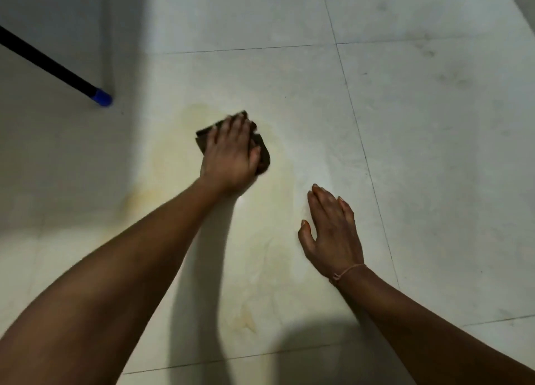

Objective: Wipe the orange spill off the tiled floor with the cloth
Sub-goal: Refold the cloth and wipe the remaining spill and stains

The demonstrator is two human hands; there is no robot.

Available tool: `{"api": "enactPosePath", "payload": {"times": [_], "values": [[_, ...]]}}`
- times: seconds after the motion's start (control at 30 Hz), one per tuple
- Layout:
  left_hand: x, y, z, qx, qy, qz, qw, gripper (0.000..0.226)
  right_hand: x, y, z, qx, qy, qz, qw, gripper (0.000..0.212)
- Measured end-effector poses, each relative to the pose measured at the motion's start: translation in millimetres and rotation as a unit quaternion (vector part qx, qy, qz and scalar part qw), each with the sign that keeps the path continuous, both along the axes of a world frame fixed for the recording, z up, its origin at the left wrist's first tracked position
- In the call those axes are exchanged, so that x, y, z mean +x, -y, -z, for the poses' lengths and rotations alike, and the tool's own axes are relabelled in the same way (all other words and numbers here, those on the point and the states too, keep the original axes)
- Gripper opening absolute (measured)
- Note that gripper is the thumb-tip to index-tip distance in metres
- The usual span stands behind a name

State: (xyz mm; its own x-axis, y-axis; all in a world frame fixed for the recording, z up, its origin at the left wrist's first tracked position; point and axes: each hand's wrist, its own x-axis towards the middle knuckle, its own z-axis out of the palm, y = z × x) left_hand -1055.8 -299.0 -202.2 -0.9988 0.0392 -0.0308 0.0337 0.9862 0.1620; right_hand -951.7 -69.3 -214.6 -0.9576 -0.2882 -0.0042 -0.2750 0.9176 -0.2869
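A pale orange spill [260, 257] is smeared thinly over the white tiled floor [434, 124], running from the upper left near the cloth down toward the bottom centre. My left hand [230, 156] presses flat on a dark brown folded cloth [264, 152] at the spill's upper part; cloth corners stick out left and right of the fingers. My right hand [333, 234] rests flat on the floor to the right of the spill, fingers spread, holding nothing. A thin cord is tied around that wrist.
A black pole with a blue tip [102, 97] slants down from the upper left and ends on the floor left of the cloth. A wall edge [105, 37] stands behind it. Dark grout lines cross the tiles; shadow covers the left side.
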Motion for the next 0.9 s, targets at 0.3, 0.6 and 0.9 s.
{"api": "enactPosePath", "payload": {"times": [0.3, 0.6, 0.9], "values": [[88, 59, 8, -0.03, 0.009, 0.166, 0.986, 0.065, 2, 6, -1, -0.004, 0.011, 0.007, 1.0, 0.061], [175, 83, 1, -0.01, 0.018, 0.036, 0.999, 0.063, 6, 9, -10, 0.021, 0.021, 0.024, 0.999, 0.063], [222, 52, 1, -0.009, 0.031, 0.044, 0.999, 0.064, 38, 72, -4, 0.038, 0.043, -0.004, 0.998, 0.06]]}}
